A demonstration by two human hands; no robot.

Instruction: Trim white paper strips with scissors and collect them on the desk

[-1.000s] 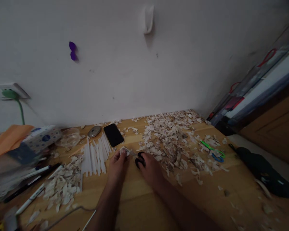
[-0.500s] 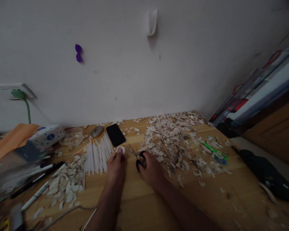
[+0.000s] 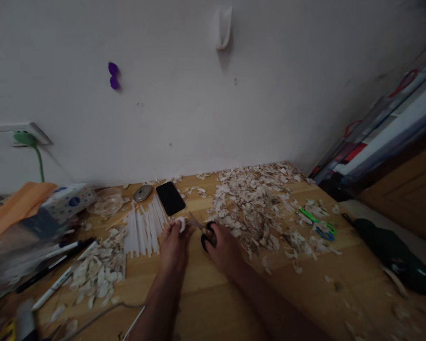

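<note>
1. Dim grey-white wall (image 3: 170, 109) is being shown by the head view behind a light-brown wooden table (image 3: 206, 293), on which the work is being done.
2. On the right, a wide heap of pale, flaky, brown-tinged scraps (image 3: 250, 203) is being borne by the wood; a pair of green-and-blue scissors (image 3: 309, 217) is lying among the outer scraps.
3. On the left, a smaller heap of off-white, curved flakes (image 3: 98, 274) is lying just beside a row of thin, translucent white strips (image 3: 142, 229); a flat, black, rectangular phone (image 3: 170, 198) is resting near their far ends.
4. By the left hand (image 3: 172, 239), a small, whitish, curled piece (image 3: 181, 223) is being pinched between thumb and fingers, just in front of the phone.
5. By the right hand (image 3: 223, 244), black-handled metal scissors (image 3: 200, 226) are being gripped, with the fingers closed round the loops. Their blades are being held parted and aimed towards the piece; whether it is being touched cannot be told.
6. Seemingly, a trimming step is being carried out.
7. For a next cut, a steady pinch is being called for, with the piece's edge being set between the blades and the left fingertips being kept clear.
</note>
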